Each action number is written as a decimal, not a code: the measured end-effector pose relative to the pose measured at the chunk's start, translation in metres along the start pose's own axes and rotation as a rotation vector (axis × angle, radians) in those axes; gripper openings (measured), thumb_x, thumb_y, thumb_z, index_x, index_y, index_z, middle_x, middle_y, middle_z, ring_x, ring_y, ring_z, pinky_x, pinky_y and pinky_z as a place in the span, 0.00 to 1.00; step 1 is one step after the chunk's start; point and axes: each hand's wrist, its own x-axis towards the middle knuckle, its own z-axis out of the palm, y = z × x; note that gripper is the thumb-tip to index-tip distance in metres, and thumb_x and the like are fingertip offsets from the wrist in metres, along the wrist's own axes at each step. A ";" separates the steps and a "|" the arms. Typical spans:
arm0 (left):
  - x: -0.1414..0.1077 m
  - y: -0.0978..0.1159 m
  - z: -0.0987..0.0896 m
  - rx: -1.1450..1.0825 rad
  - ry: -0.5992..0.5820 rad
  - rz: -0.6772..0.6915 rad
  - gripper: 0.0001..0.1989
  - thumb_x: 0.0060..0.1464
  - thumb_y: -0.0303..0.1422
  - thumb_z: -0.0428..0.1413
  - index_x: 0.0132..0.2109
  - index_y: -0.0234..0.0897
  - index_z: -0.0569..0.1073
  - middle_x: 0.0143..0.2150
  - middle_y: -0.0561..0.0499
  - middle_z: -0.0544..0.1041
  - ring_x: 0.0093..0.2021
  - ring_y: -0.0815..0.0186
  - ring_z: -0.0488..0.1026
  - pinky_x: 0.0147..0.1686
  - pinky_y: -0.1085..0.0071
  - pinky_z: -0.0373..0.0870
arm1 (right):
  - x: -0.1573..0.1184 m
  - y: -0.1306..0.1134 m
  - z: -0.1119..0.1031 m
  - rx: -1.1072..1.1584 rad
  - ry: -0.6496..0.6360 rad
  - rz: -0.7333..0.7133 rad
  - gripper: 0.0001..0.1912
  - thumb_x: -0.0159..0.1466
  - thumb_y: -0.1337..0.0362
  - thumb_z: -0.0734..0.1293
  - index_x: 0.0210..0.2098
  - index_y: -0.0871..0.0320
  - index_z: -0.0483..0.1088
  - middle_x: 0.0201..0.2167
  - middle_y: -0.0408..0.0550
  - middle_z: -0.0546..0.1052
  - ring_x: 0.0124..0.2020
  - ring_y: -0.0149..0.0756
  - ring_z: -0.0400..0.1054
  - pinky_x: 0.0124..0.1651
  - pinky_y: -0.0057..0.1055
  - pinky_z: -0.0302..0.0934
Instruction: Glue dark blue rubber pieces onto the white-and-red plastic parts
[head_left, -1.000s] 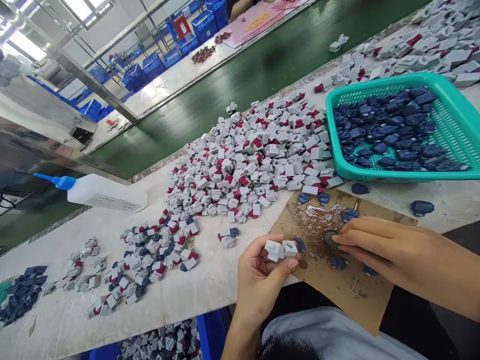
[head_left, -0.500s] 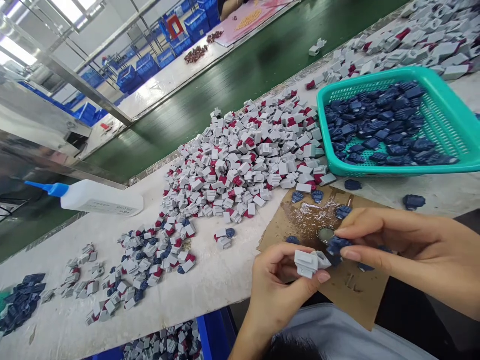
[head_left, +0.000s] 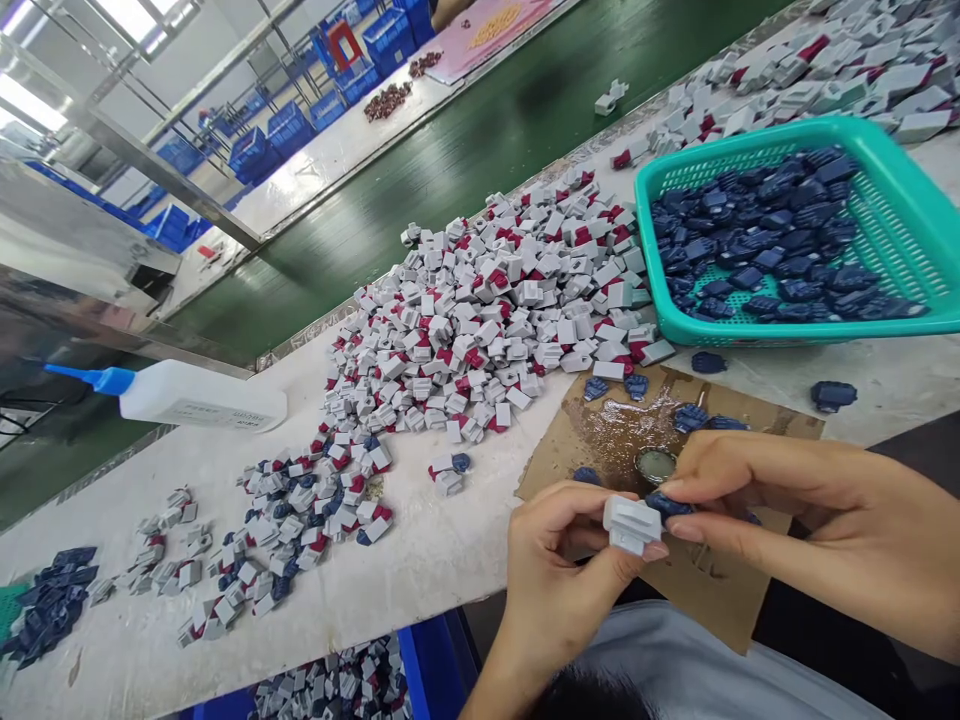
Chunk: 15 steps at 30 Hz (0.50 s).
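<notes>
The navy piece (head_left: 663, 505) sits closer to the grey block (head_left: 631, 523) than half a second ago. At four o'clock, the left hand (head_left: 566, 560) pinches the block; at its two o'clock, the right hand (head_left: 810, 530) grips the piece. We judge this fitting, next needing careful alignment.

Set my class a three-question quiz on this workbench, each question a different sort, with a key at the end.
1. True or false: the right hand pinches a red piece, beside the grey piece in the left hand.

2. What lies in the teal basket?
A. Grey pieces
B. Dark blue pieces
C. Red pieces

3. Fill the gap: the white bottle has a ____ cap.

Key:
1. False; the right hand pinches a dark blue piece.
2. B
3. blue
</notes>
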 end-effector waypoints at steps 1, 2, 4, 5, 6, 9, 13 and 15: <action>-0.001 -0.001 0.000 0.021 0.007 0.020 0.07 0.49 0.24 0.65 0.37 0.36 0.80 0.34 0.53 0.76 0.32 0.76 0.74 0.33 0.87 0.72 | 0.001 -0.001 0.001 0.023 -0.011 0.021 0.18 0.59 0.44 0.69 0.26 0.52 0.75 0.24 0.44 0.72 0.24 0.29 0.68 0.24 0.21 0.63; -0.002 -0.003 0.000 0.040 0.013 0.036 0.07 0.49 0.24 0.65 0.37 0.36 0.80 0.33 0.53 0.76 0.32 0.76 0.74 0.32 0.87 0.72 | 0.001 -0.002 0.003 0.054 -0.024 0.049 0.20 0.59 0.44 0.69 0.25 0.54 0.74 0.23 0.44 0.71 0.23 0.30 0.67 0.23 0.22 0.62; -0.003 -0.005 0.000 0.072 0.019 0.053 0.06 0.50 0.24 0.64 0.37 0.35 0.79 0.33 0.52 0.76 0.32 0.75 0.73 0.32 0.87 0.72 | 0.004 -0.002 0.004 0.101 -0.047 0.092 0.22 0.58 0.43 0.69 0.23 0.55 0.73 0.22 0.45 0.70 0.23 0.31 0.67 0.22 0.22 0.61; -0.003 -0.006 0.000 0.084 0.018 0.051 0.05 0.50 0.25 0.64 0.37 0.34 0.79 0.32 0.52 0.76 0.32 0.75 0.73 0.32 0.87 0.71 | 0.005 -0.001 0.005 0.115 -0.061 0.114 0.23 0.57 0.42 0.69 0.23 0.56 0.73 0.21 0.45 0.69 0.22 0.31 0.66 0.22 0.22 0.60; -0.002 -0.007 0.000 0.097 0.021 0.042 0.04 0.50 0.26 0.64 0.36 0.34 0.79 0.32 0.51 0.76 0.32 0.75 0.73 0.32 0.86 0.71 | 0.007 0.000 0.005 0.123 -0.079 0.137 0.24 0.56 0.42 0.69 0.23 0.57 0.73 0.21 0.46 0.69 0.22 0.31 0.66 0.21 0.22 0.59; -0.003 -0.011 -0.003 0.131 0.049 -0.017 0.05 0.51 0.30 0.65 0.35 0.32 0.78 0.31 0.50 0.75 0.31 0.73 0.72 0.30 0.85 0.70 | 0.010 0.008 0.012 0.170 -0.143 0.207 0.24 0.55 0.42 0.70 0.24 0.59 0.72 0.21 0.45 0.69 0.21 0.29 0.65 0.21 0.21 0.57; -0.027 -0.010 -0.022 0.233 0.085 -0.098 0.14 0.52 0.40 0.64 0.33 0.31 0.77 0.30 0.48 0.75 0.30 0.70 0.71 0.27 0.82 0.68 | 0.011 0.007 0.037 0.238 -0.296 0.202 0.17 0.58 0.49 0.70 0.28 0.58 0.74 0.22 0.43 0.70 0.23 0.27 0.65 0.25 0.19 0.57; -0.046 -0.002 -0.037 0.372 0.129 -0.083 0.20 0.53 0.47 0.63 0.34 0.31 0.76 0.29 0.49 0.75 0.30 0.69 0.72 0.29 0.78 0.70 | 0.015 -0.001 0.044 0.256 -0.457 0.058 0.12 0.60 0.53 0.69 0.32 0.55 0.76 0.26 0.43 0.73 0.26 0.27 0.67 0.28 0.21 0.60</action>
